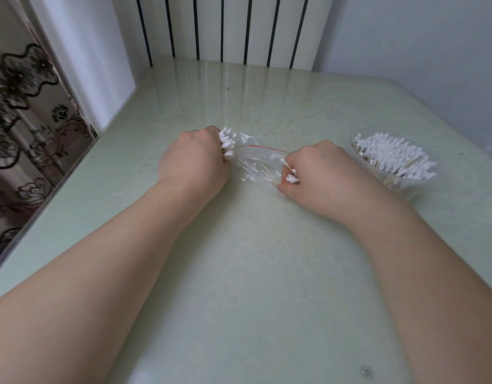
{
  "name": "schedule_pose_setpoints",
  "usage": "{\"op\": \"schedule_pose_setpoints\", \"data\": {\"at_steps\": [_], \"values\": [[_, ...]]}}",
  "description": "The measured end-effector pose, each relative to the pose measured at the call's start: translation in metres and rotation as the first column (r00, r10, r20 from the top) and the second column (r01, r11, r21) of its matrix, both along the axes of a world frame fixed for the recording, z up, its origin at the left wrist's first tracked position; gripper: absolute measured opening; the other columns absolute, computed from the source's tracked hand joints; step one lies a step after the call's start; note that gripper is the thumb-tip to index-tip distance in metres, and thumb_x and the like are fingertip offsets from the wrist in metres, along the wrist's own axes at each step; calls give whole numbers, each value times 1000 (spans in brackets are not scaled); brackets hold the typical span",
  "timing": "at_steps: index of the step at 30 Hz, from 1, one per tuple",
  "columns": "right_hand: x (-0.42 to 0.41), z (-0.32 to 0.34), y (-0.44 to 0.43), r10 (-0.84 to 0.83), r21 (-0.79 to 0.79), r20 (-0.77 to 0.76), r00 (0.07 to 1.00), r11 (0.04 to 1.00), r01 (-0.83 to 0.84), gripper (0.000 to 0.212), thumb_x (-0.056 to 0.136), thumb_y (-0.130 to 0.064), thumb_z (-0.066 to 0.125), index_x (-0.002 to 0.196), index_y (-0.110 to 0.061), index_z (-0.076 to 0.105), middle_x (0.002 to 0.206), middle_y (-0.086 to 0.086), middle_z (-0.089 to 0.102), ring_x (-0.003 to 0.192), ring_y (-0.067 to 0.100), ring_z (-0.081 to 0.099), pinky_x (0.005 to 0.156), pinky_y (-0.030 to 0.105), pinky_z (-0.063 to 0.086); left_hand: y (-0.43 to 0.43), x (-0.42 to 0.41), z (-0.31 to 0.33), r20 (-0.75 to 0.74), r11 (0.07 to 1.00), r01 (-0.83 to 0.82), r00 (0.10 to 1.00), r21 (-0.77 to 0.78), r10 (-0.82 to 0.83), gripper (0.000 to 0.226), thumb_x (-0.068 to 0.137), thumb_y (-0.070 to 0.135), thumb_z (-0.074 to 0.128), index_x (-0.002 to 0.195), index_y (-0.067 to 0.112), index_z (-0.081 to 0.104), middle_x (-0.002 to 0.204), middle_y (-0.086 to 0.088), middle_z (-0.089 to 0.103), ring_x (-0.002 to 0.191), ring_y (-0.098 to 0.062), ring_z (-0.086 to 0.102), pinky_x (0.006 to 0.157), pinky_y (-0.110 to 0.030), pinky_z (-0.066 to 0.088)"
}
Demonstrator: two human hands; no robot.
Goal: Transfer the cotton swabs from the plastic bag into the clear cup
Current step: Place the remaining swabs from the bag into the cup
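A clear plastic bag (257, 162) with a red zip strip lies on the table between my hands, with a few swabs visible inside it. My left hand (193, 159) grips a bundle of cotton swabs (227, 144), their white tips sticking out past my fingers at the bag's left end. My right hand (315, 173) pinches a few cotton swabs (290, 176) at the bag's right end. The clear cup (402, 184) stands to the right of my right hand, packed with many white-tipped swabs (394, 155).
The pale green glossy table (253, 273) stretches toward me. Its left edge runs along a floral curtain (26, 120). A white radiator (225, 29) with dark slots stands behind the table's far edge, and a wall (419, 37) rises to the right.
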State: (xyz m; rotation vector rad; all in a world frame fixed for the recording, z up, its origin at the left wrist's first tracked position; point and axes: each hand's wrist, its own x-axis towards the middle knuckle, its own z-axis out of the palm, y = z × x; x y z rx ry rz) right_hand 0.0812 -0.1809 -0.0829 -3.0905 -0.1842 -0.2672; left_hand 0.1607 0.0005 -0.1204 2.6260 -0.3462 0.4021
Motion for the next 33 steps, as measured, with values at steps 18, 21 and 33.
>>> {"op": "schedule_pose_setpoints", "data": {"at_steps": [18,21,33], "values": [[6,-1,-1,-158,483,180,971,874,53,17,92,-29,63,85,-19,74,59,-13,56,77,18,61,67,27,38,-13,-26,20,107,704,229,971,-673,-213,9,89,23,62,82,19,58,79,2,72,77,-15,72,75,-45,58],[4,1,3,-178,682,206,962,731,-11,14,89,-28,68,77,-24,75,59,-7,66,61,9,61,61,25,46,-15,-24,14,23,736,250,952,-630,-304,11,89,25,64,85,15,63,84,0,74,81,-16,73,76,-48,59],[2,0,12,-137,862,117,984,506,-32,18,90,-22,72,74,-27,74,51,-8,62,44,5,49,44,17,37,-18,-28,21,-4,494,259,882,-830,-471,11,99,13,64,89,15,66,99,-10,76,93,-19,75,79,-37,63]]}}
